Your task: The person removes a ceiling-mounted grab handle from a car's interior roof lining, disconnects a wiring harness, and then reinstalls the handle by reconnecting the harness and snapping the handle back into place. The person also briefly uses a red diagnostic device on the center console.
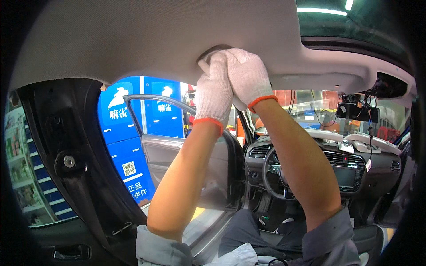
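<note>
Both my hands, in white knit gloves with orange cuffs, are raised together to the beige car headliner (pixel 133 40) above the door opening. My left hand (pixel 214 91) is closed, its fingers pointing up beside a small pale part (pixel 204 66) that looks like the end of a grab handle. Pressed against it, my right hand (pixel 248 75) has its fingers bent in toward the left one, and they hide what is gripped. A dark curved recess or gap (pixel 217 48) shows in the headliner just above the fingers.
The front door (pixel 168 153) stands open on the left, beyond the bare dark pillar (pixel 66 146) with its bolt. Blue cabinets (pixel 120 115) stand outside. Ahead are the steering wheel (pixel 268 173), dashboard (pixel 377 162) and rear-view mirror (pixel 357 112) with hanging wires. A sunroof (pixel 355 26) lies overhead.
</note>
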Demonstrator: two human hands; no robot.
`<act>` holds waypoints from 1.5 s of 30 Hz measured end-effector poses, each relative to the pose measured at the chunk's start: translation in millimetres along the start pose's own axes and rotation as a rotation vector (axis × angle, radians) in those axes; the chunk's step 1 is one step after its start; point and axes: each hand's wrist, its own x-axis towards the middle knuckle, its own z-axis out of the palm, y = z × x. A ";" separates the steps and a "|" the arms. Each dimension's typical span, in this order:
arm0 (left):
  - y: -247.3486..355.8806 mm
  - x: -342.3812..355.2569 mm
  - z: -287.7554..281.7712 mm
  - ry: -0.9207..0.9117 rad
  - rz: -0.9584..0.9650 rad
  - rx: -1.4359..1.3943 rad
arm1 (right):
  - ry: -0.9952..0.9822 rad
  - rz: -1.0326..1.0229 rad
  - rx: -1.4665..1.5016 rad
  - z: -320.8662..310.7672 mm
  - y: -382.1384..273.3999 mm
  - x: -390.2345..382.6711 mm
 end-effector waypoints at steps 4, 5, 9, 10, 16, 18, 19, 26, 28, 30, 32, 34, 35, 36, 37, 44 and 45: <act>3.1 0.8 1.8 -0.043 -0.019 -0.027 | -0.009 0.037 -0.113 1.1 -1.1 4.4; 4.2 1.6 1.1 -0.043 -0.023 -0.001 | 0.000 0.028 -0.124 1.5 -0.9 4.4; 6.1 6.4 -1.0 -0.047 -0.021 0.058 | 0.042 -0.017 -0.182 1.8 0.3 3.2; 5.7 7.2 -1.5 -0.043 -0.014 0.071 | 0.032 -0.006 -0.204 1.4 0.4 2.8; 1.8 9.7 -2.6 -0.028 0.027 0.097 | -0.057 0.065 -0.258 0.1 1.3 10.0; -0.8 7.9 -5.8 -0.081 0.040 0.066 | -0.080 0.127 -0.223 2.7 2.7 14.8; -3.0 6.0 -7.4 -0.110 0.043 0.058 | -0.091 0.158 -0.200 4.4 3.9 16.8; -10.0 1.9 -13.9 -0.094 0.224 0.369 | -0.097 0.198 -0.001 10.5 12.3 21.3; -6.5 1.5 -13.5 -0.068 0.252 0.443 | -0.076 0.280 0.134 9.2 12.1 19.4; -3.0 -0.7 -11.9 -0.105 0.233 0.443 | -0.061 0.264 0.141 6.9 11.3 19.4; -0.8 -4.5 -9.5 -0.112 0.243 0.462 | -0.064 0.205 0.095 3.4 11.1 20.2; 0.3 -7.8 -7.1 -0.069 0.317 0.524 | -0.082 0.119 0.016 0.7 11.9 21.5; 1.1 -7.2 -6.8 -0.083 0.265 0.456 | -0.097 0.161 -0.027 0.4 13.0 22.4; 3.2 -4.5 -7.3 -0.097 0.245 0.415 | -0.106 0.249 -0.056 -0.5 15.1 22.1; 4.9 -1.9 -7.3 -0.108 0.225 0.374 | -0.123 0.315 -0.084 -1.3 17.4 21.6; 7.9 0.7 0.0 -0.032 0.200 0.555 | -0.163 0.163 -0.017 8.4 24.8 34.3; 8.4 0.9 0.9 -0.041 0.134 0.503 | -0.137 0.208 -0.049 6.0 25.4 34.5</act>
